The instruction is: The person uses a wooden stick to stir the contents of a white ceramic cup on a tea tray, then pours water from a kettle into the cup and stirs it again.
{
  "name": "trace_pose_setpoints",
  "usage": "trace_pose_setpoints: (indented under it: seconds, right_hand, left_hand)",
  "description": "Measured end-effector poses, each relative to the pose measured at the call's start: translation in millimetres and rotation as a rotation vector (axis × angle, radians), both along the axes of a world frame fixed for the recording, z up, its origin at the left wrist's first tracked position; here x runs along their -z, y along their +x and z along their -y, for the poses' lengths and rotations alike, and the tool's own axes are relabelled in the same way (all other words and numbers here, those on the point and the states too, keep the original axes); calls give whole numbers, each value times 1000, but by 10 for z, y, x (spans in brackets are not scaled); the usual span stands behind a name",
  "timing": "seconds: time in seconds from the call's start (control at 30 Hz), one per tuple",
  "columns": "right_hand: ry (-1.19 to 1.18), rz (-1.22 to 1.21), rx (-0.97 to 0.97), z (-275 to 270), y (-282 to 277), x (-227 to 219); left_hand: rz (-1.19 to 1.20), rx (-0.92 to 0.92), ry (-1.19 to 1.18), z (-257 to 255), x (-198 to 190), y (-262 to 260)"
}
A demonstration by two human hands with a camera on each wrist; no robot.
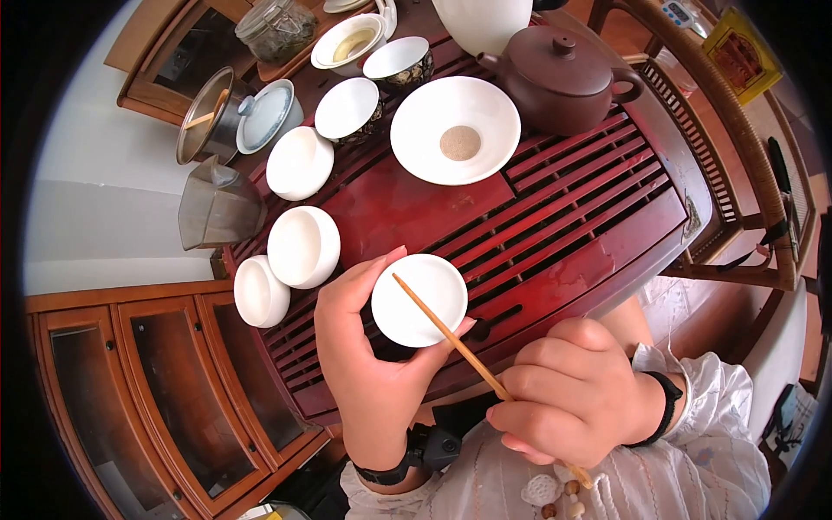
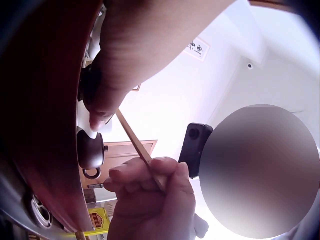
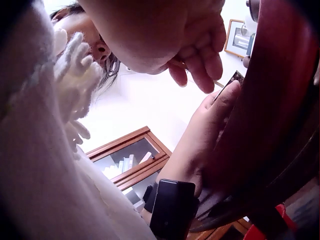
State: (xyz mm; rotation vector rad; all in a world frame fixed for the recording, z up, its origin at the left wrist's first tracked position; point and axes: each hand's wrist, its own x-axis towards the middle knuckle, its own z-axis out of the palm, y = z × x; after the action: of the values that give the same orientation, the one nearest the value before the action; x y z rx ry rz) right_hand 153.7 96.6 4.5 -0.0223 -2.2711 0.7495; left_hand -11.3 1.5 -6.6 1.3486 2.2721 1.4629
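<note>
My left hand [image 1: 368,368] holds a small teacup [image 1: 403,319] at the near edge of the tea tray [image 1: 381,217], thumb on one side and fingers on the other. The cup is white inside; a dark patterned outer wall shows in the right wrist view. My right hand [image 1: 568,390] grips a thin tapered wooden stick [image 1: 472,360], fingers curled round its rear part. Its pointed front end overlaps the cup's mouth in the head view. The left wrist view shows the stick [image 2: 131,131] slanting from the right hand [image 2: 150,200] toward the left.
A wide white bowl [image 1: 416,130] with a round beige patch at its bottom stands beyond the cup, beside a brown teapot [image 1: 555,82]. Several white cups [image 1: 303,247] line the tray's left side. A glass pitcher [image 1: 217,208] and lidded bowl [image 1: 269,117] stand further left.
</note>
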Motion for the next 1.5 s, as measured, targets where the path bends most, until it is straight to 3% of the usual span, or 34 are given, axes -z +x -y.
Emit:
trace_pose_setpoints:
  seconds: [0.1, 0.33, 0.6, 0.83, 1.1, 1.2, 1.43, 1.5]
  right_hand:
    - [36, 27, 83, 44, 21, -43]
    - [-18, -31, 10, 76, -52, 15]
    - [84, 61, 155, 95, 17, -109]
    - [30, -36, 94, 148, -119, -28]
    - [99, 59, 161, 117, -38, -118]
    - [28, 14, 59, 93, -88, -83]
    - [69, -9, 91, 77, -24, -36]
    - [98, 90, 87, 57, 33, -88]
  left_hand:
    - [-19, 0, -32, -1, -24, 1]
    - [-27, 24, -63, 26, -28, -14]
    - [-32, 15, -126, 39, -52, -39]
    - [-71, 54, -110, 24, -63, -48]
    - [-14, 19, -95, 39, -58, -75]
    - [-21, 31, -95, 36, -55, -79]
    - [-10, 35, -82, 42, -25, -23]
    - [-9, 16, -105, 41, -31, -8]
